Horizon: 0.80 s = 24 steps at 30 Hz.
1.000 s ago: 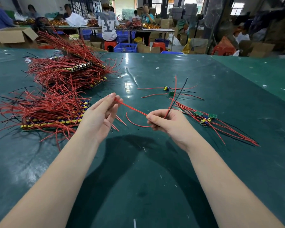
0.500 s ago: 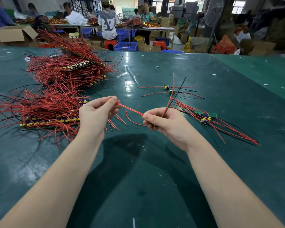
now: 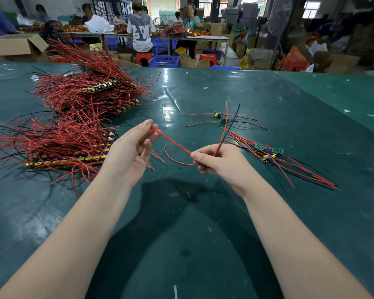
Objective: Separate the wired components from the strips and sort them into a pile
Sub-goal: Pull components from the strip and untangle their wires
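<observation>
My right hand (image 3: 219,161) grips a wired component whose red and black wires (image 3: 225,128) stick up out of the fist; the board itself is hidden in the fingers. One red wire (image 3: 171,141) runs from that fist to my left hand (image 3: 134,152), which pinches its end between thumb and fingertips. Strips of boards with red wires lie at the left, a near one (image 3: 69,159) and a far stack (image 3: 91,93). Separated components lie in a pile (image 3: 268,154) at the right, and two more (image 3: 220,118) lie behind it.
The dark green table (image 3: 181,244) carries small scraps. Beyond its far edge stand cardboard boxes (image 3: 15,47), a blue crate (image 3: 164,61), red stools and other tables where several people work.
My left hand has risen a little and its fingers have loosened, still pinching the red wire's end. My right hand has stayed almost in place.
</observation>
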{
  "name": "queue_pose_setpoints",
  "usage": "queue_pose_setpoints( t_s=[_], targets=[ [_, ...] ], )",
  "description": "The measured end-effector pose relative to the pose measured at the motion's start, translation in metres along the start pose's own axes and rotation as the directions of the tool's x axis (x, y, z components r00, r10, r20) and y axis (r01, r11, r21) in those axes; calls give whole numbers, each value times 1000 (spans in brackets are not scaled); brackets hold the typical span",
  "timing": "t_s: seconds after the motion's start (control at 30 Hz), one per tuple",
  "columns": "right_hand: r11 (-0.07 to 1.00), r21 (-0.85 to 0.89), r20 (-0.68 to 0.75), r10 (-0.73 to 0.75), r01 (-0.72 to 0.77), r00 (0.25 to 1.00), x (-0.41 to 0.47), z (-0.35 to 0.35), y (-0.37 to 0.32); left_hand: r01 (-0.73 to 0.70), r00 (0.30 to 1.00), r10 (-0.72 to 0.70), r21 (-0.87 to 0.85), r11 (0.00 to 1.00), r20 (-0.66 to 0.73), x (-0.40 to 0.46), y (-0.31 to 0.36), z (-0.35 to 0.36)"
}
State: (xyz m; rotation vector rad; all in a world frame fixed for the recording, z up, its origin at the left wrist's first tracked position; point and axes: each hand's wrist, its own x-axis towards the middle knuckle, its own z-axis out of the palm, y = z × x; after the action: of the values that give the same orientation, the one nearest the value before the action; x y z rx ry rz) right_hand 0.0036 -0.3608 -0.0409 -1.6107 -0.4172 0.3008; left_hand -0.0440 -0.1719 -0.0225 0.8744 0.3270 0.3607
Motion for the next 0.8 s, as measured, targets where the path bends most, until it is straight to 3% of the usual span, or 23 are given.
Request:
queue_pose_setpoints(
  t_s=[0.1,0.4,0.6,0.8],
  targets=[
    [1000,17,0,2,-2,1000,1,-2,0,24,1000,-24,-38,999,9,0,0,0],
    [937,347,149,-18,-35,989,-1,1,-5,-15,998,14,-7,1000,-54,2,-4,-1],
    [926,377,79,7,-36,997,2,1,-4,24,1000,-25,-130,991,-7,4,1,-3],
    [878,475,29,55,-62,998,6,-1,-3,-41,997,28,-190,981,-71,7,-1,-3]
  ],
)
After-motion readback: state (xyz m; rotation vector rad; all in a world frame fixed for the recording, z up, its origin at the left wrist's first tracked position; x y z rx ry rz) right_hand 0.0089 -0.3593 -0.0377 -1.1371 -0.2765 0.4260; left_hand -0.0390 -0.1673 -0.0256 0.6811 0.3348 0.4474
